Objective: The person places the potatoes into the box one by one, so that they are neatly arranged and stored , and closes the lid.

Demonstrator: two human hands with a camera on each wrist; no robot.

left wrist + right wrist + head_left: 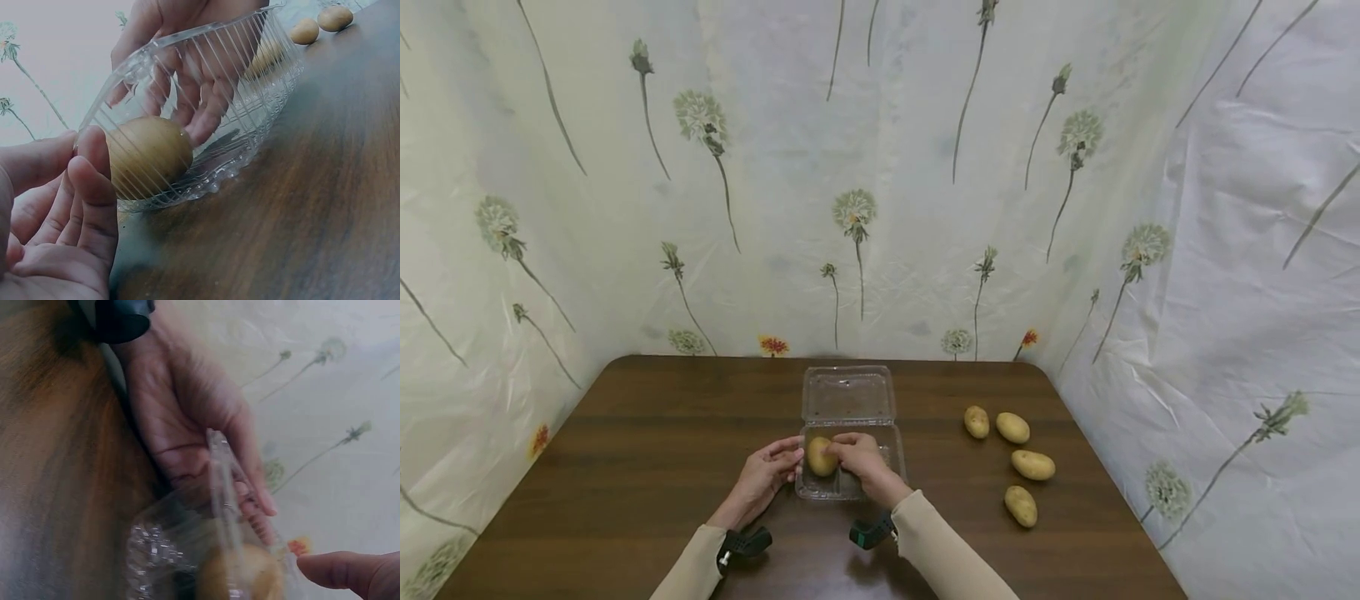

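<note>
A clear plastic clamshell container [891, 487] stands on the table, its hinged lid [848, 394] thrown back to the far side. One potato [150, 156] lies in the left part of its base. At the left rim, my left hand [766, 477] pinches the edge between thumb and fingers. My right hand [861, 460] reaches down inside, over the potato. Its fingertips [199, 134] are right at the potato's end, while the thumb [340, 572] stands apart from it.
Several loose potatoes [1032, 465] lie on the brown wooden table [685, 417], right of the container. A flower-patterned curtain [910, 183] hangs behind the table and along both sides. Each wrist wears a dark camera band [872, 532].
</note>
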